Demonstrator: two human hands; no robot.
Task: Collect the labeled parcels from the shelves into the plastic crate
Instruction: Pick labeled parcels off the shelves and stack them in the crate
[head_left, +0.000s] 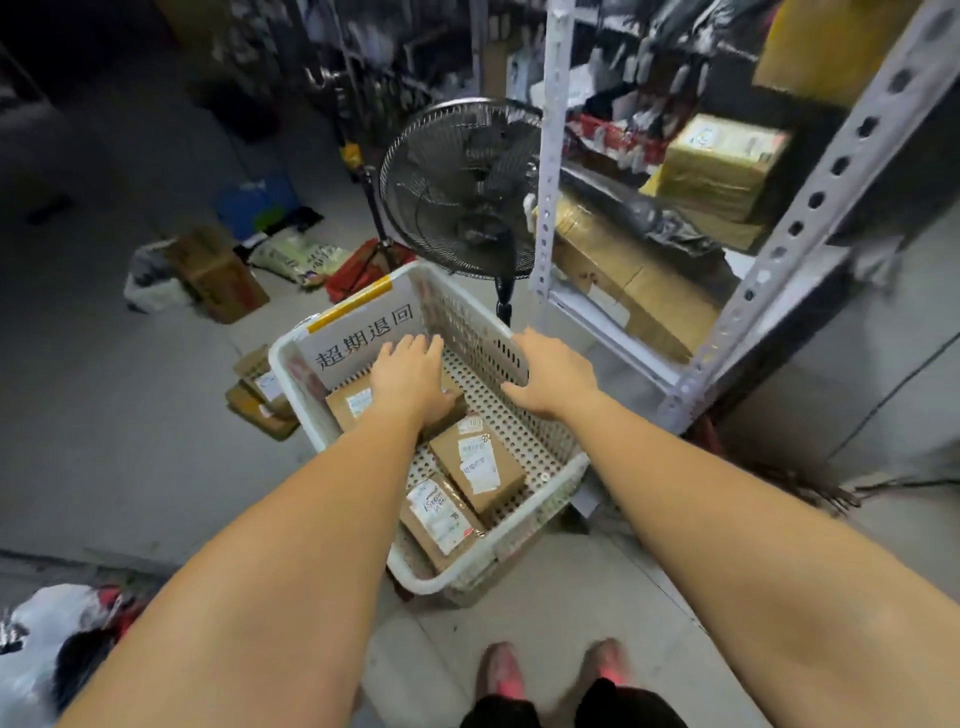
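I am standing over the white perforated plastic crate (524, 530), which is sitting on the grey floor at the centre of the view, with my pink shoes (501, 670) showing at 6 o'clock. My left hand (410, 379) is reaching into the crate with the palm down and the fingers extended and spread, lying flat on the far parcel (349, 402), a brown carton with a white label; the hand is not curling around it. My right hand (553, 376) is hovering at 3 o'clock of the left hand, above the crate's right wall, fingers open and loosely extended, holding nothing; I cannot tell whether it is touching the rim. Two more labeled parcels are lying on the crate floor at 6 o'clock of the left hand: the middle parcel (480, 465) and the near parcel (441, 517), side by side and touching. A paper sign (363, 338) with printed characters is leaning inside the crate's far wall at 12 o'clock. A black pedestal fan (457, 187) is standing beyond the crate at 12 o'clock. The metal shelf rack (553, 156) is rising at 2 o'clock, carrying large cartons (722, 166). Small boxes (260, 395) are lying on the floor just beside the crate at 9 o'clock
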